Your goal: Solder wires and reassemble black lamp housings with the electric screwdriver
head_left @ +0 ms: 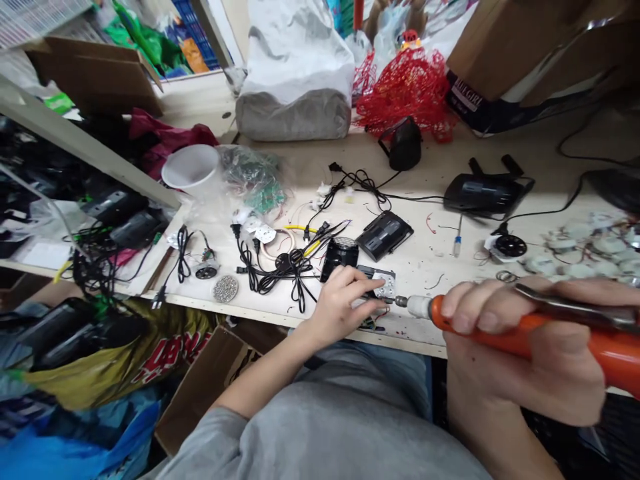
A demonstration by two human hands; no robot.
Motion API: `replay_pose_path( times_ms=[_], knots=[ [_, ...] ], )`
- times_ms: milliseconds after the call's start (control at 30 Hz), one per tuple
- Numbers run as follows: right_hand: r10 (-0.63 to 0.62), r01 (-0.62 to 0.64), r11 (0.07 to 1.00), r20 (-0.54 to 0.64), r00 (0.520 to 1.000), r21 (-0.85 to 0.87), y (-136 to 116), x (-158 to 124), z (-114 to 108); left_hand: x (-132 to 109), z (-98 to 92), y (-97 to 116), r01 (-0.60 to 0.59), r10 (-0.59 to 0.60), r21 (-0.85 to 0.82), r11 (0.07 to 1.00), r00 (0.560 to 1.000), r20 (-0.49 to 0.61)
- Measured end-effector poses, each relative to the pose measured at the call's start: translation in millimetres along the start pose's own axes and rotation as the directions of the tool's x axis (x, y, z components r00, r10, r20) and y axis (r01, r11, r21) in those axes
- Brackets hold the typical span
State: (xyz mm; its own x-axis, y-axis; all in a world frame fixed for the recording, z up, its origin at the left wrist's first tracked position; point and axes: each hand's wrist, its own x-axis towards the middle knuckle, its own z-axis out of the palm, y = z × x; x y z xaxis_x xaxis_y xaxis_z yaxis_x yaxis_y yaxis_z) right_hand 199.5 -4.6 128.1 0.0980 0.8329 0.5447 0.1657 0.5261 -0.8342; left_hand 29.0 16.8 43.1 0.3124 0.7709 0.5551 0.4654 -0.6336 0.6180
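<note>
Cords (299,265) lie on the pale bench (425,263). The right hand (517,370) is wrapped round an orange power tool (517,340), its tip by the silver plate (386,283) near the front edge. The left hand (345,300) bends close; I can't tell if it pinches. Straight and steady should work best.

grey shirt (330,427), creased front; short left sleeve (220,427); bare forearms (273,367); blue trousers (407,361).
</note>
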Motion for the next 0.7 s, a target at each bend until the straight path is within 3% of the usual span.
replay_pose_path(
  times_ms=[133, 333, 500, 700],
  knots=[
    [0.045, -0.009, 0.954, -0.114, 0.992, 0.298, 4, -5, 6, -1, 0.8, -1, -0.008, 0.006, -0.031, 0.999, 0.998, -0.061],
    [0.054, -0.029, 0.947, -0.070, 0.996, 0.321, 6, -11, 7, -4, -4.5, 3, -0.023, 0.023, 0.008, 1.000, 0.999, -0.037],
    [0.071, -0.007, 0.924, -0.154, 0.985, 0.382, -3, -23, 3, -11, 1.9, 9, -0.041, 0.040, 0.025, 0.999, 0.999, 0.027],
    [0.090, -0.045, 0.942, -0.121, 0.989, 0.333, -14, -36, -7, -15, 6.1, 16, -0.063, 0.065, -0.027, 0.998, 0.996, 0.067]
  ],
)
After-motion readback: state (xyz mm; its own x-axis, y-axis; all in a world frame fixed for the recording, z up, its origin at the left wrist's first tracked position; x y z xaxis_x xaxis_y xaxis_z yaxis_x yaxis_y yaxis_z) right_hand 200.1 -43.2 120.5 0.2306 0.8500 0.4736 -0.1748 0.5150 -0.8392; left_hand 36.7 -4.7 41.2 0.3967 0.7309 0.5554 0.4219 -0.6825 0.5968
